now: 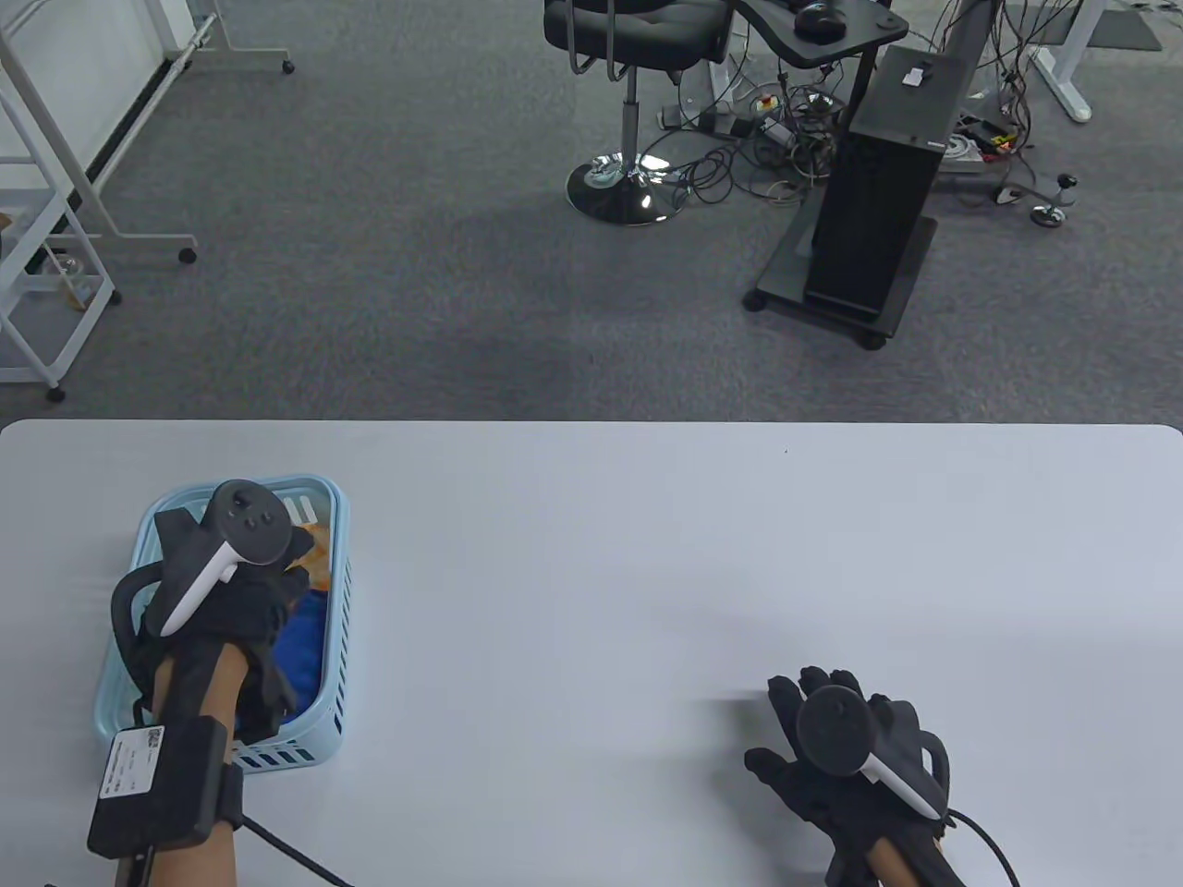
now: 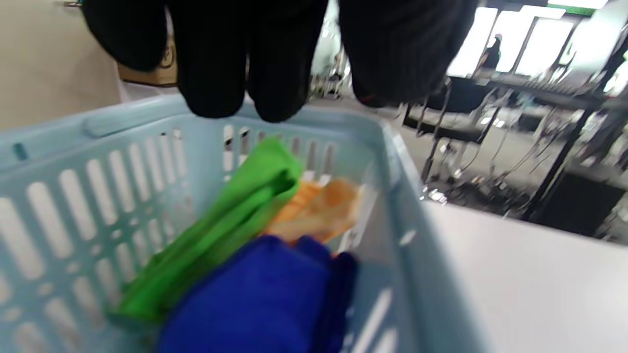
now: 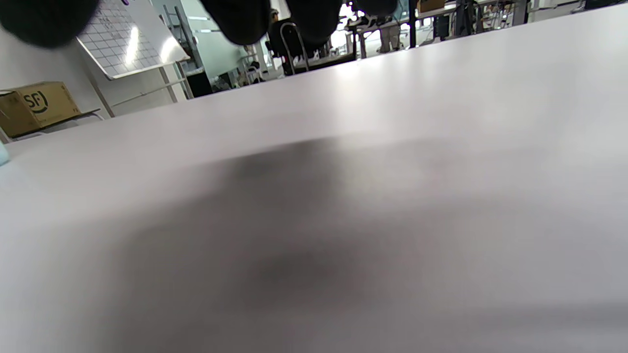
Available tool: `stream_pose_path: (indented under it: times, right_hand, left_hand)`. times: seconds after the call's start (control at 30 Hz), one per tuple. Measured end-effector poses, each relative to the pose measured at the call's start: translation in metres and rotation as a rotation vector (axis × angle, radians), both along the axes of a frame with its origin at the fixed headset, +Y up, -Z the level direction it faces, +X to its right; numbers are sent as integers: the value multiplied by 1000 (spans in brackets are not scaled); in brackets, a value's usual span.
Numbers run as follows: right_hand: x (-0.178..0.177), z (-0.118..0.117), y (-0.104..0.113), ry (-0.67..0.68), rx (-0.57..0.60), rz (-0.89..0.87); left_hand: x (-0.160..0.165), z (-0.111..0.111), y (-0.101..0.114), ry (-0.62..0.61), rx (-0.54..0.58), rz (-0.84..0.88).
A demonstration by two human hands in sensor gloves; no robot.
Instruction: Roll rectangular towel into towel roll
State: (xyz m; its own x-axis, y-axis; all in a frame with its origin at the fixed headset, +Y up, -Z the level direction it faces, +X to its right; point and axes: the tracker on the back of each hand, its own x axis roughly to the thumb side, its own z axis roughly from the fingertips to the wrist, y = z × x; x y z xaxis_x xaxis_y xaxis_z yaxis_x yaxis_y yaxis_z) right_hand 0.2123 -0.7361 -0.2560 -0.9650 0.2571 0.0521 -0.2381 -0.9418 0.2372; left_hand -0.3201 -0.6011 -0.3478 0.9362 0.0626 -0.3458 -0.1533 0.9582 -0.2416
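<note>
Gloved in black, the left hand (image 1: 242, 591) hung over the pale blue slatted plastic basket (image 1: 337, 637) at the left of the white worktop (image 1: 628, 554), fingers (image 2: 216, 73) pointing down and gripping nothing, seemingly poised to pick out a towel. Inside the basket lay three folded cloths: a deep blue towel (image 2: 265, 299) nearest the wrist camera, a bright green cloth (image 2: 221, 230) along the far wall beside it, and an orange cloth (image 2: 319, 208) tucked behind both. Which of them was the towel meant for rolling could not be told; none was out on the worktop, so the rolling was judged not yet begun.

Well apart, the right hand (image 1: 836, 748) lay low over bare worktop, fingers spread and straight, holding nothing, probably waiting where the towel would be laid.

Beyond the worktop's far edge were grey carpet, a black swivel chair (image 1: 633, 37), a black wheeled stand (image 1: 869, 212) amid tangled cables, and white metal racks (image 1: 55, 212).
</note>
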Motion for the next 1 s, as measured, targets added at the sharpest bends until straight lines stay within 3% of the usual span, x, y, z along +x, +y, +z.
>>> stream_pose_path:
  times: [0.13,0.3,0.5,0.63,0.83,1.0]
  right_hand:
    - [1,0,0,-5,-12,4]
    - [2,0,-1,-11,-23,10]
    - [4,-1,-1,-22,-24,13]
    - [9,-3,1,-37,-20,3]
    - [11,-4,1,-45,-21,4]
    - [9,-3,1,-31,-8,-21]
  left_hand:
    - [-6,-15,-21,-26,-42,-22]
    - [0,-32,-49,-57,-197,-70]
    - [-2,-47,-72,11,-375,-98]
    - [-1,-50,-83,3,-395,-125]
    - [9,-44,-64,-30,-306,-97]
    - [12,-26,-18,11,-130,-76]
